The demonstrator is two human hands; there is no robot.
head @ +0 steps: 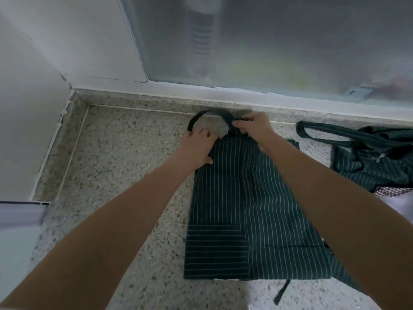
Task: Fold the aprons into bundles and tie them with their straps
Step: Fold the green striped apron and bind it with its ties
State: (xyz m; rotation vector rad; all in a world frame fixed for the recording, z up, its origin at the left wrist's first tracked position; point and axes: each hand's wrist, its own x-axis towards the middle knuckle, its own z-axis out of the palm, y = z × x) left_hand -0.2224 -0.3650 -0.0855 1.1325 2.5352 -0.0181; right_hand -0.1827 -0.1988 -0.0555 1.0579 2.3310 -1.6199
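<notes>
A dark green apron with thin white stripes (250,209) lies flat on the speckled stone counter (116,166), folded lengthwise into a long panel. Its dark neck strap (196,118) loops up at the far end. My left hand (197,146) presses on the apron's top left corner beside the loop. My right hand (253,128) pinches the strap where it meets the apron's top edge. A waist strap end (282,291) trails out at the near edge.
More striped green aprons (371,157) lie crumpled at the right, with a checked cloth (393,191) under them. A frosted window (268,41) runs along the back. A white wall (33,108) closes the left side.
</notes>
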